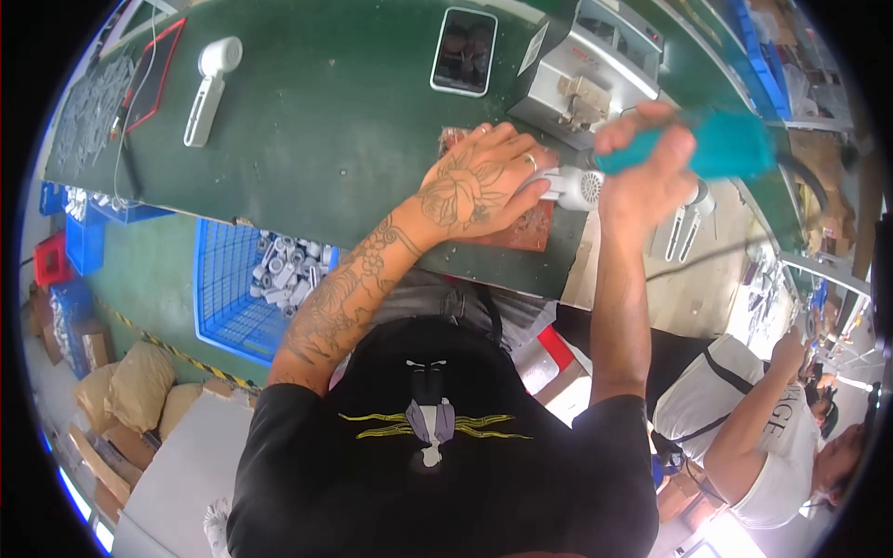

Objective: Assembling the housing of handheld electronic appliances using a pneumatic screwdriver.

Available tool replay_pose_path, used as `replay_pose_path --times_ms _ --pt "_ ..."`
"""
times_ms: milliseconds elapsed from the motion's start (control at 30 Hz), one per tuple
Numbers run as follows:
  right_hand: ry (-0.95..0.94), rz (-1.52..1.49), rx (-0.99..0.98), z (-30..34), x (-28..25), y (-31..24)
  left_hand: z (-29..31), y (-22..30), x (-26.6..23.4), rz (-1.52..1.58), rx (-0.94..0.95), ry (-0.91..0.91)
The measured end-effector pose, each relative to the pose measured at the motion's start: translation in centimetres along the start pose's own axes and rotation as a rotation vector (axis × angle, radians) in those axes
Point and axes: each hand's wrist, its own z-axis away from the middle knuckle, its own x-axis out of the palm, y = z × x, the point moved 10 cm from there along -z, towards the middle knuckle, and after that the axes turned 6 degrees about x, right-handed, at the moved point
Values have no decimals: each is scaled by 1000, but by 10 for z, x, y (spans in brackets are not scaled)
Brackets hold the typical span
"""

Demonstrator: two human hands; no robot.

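My left hand (pixel 484 181) lies over a white handheld fan (pixel 582 190); thumb and fingers grip its handle, and the round head with its vent grille sticks out on the right. Under them is a worn reddish-brown mat (pixel 516 232) on the green workbench. My right hand (pixel 651 167) is closed around a teal electric screwdriver (pixel 730 147), held sideways just beyond the fan's head. Motion blurs this hand and tool, and I cannot tell whether the tip touches the fan. Another white handheld fan (pixel 209 91) lies far left on the bench.
A phone (pixel 463 52) and a grey metal machine (pixel 591 79) stand at the back. More white parts (pixel 688 223) lie right of my right forearm. A blue basket (pixel 233 288) of white parts is below the bench. A co-worker (pixel 744 418) sits at right. A dark cable trails from the screwdriver.
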Motion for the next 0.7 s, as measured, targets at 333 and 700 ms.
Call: replay_pose_path --times_ms 333,700 --pt "-46 -96 -15 30 -14 2 1 1 -1 -22 -2 7" --pt "-62 -137 -30 38 -10 18 -1 5 0 -48 5 17"
